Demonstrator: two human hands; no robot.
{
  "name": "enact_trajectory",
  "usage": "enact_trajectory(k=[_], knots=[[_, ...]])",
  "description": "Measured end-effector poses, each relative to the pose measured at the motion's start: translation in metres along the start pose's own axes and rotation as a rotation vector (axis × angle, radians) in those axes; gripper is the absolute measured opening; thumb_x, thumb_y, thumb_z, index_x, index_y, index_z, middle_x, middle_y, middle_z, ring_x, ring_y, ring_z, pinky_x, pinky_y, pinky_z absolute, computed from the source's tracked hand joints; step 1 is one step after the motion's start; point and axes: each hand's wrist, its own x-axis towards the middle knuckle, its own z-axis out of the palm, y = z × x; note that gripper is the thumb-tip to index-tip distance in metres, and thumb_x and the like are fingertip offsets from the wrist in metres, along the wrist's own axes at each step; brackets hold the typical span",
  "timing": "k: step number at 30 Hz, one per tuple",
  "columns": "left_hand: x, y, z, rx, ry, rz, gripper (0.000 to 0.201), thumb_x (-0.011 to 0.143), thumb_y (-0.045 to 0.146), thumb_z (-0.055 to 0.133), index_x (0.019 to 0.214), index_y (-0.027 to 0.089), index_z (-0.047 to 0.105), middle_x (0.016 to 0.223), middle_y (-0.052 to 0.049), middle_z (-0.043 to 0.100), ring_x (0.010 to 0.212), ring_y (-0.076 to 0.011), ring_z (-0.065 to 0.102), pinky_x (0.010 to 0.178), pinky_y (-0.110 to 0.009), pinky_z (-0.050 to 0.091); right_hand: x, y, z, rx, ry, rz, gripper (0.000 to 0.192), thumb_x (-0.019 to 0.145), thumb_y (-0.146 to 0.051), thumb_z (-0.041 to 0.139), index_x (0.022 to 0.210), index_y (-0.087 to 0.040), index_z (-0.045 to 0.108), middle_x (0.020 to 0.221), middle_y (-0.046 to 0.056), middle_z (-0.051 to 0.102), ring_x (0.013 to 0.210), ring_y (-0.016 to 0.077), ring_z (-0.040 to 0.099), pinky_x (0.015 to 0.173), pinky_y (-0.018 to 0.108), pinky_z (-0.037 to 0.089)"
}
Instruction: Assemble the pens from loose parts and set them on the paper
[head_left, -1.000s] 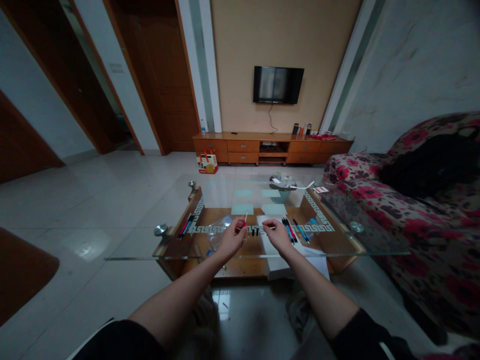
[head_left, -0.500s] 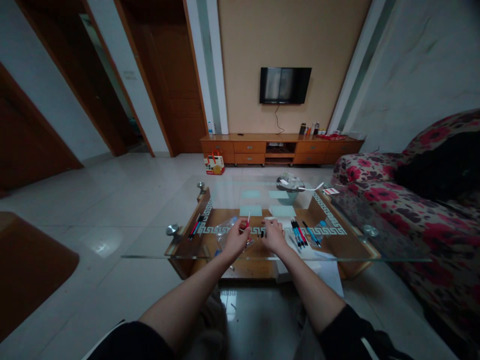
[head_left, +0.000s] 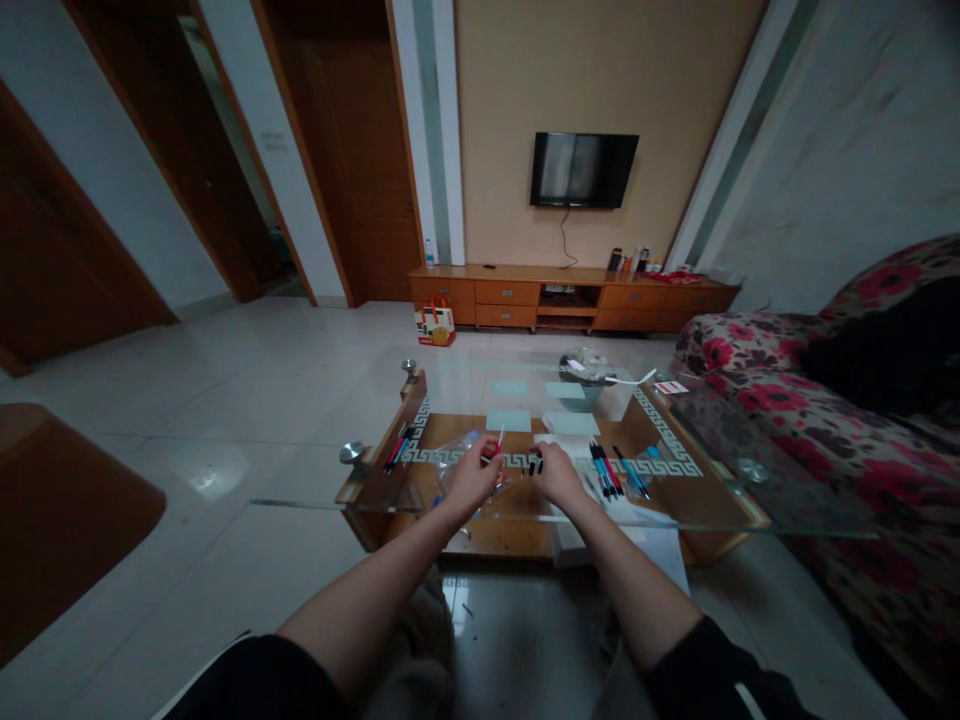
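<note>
My left hand (head_left: 474, 474) is closed around a thin red pen barrel (head_left: 497, 447), which stands nearly upright with a pale, slim tip pointing away from me. A short gap to the right of it is my right hand (head_left: 556, 474), its fingers curled together over the glass. What it pinches, if anything, is too small to make out. Small black pieces (head_left: 532, 467) show beside its fingertips. A clear plastic bag (head_left: 448, 458) lies by my left hand. Several blue, red and black pens (head_left: 606, 470) lie in a row right of my right hand.
Another group of pens (head_left: 398, 451) lies at the left of the glass coffee table (head_left: 300, 504). More blue pens (head_left: 631, 472) lie at the right. A bowl-like container (head_left: 581, 392) with crumpled plastic stands at the back. White paper (head_left: 660, 552) shows near the front edge.
The view has swung slightly left. My left hand keeps the red pen barrel up, while my right hand has shifted a little and more of the black pieces shows beside it.
</note>
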Motion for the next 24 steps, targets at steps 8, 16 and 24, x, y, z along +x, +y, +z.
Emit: enact_trajectory(k=[8,16,24], knots=[[0.001,-0.002,0.002,0.013,-0.003,0.017,0.021,0.081,0.024,0.056,0.102,0.021,0.057,0.079,0.001,0.06,0.064,-0.0113,0.057,0.06,-0.021,0.045,-0.004,-0.008,-0.005,-0.044,0.005,-0.009,0.036,0.069,-0.018,0.066,0.106,-0.021,0.063,0.104,0.008,0.059,0.098,0.0218,0.054,0.085,0.03,0.039],[0.0,-0.002,-0.001,0.03,-0.01,0.0,0.022,0.081,0.025,0.056,0.103,0.02,0.058,0.078,0.0,0.061,0.064,-0.0116,0.058,0.059,-0.022,0.044,-0.001,0.008,-0.007,-0.064,-0.04,0.016,0.052,0.064,-0.019,0.073,0.115,-0.02,0.06,0.107,0.009,0.058,0.1,0.0237,0.056,0.085,0.03,0.041],[-0.001,-0.001,-0.001,0.032,-0.012,-0.024,0.023,0.08,0.026,0.058,0.102,0.02,0.059,0.078,0.0,0.062,0.063,-0.0121,0.058,0.06,-0.023,0.045,-0.003,0.03,-0.012,-0.084,-0.09,-0.036,0.047,0.066,-0.019,0.074,0.112,-0.016,0.067,0.109,0.012,0.062,0.104,0.0257,0.057,0.091,0.031,0.04]])
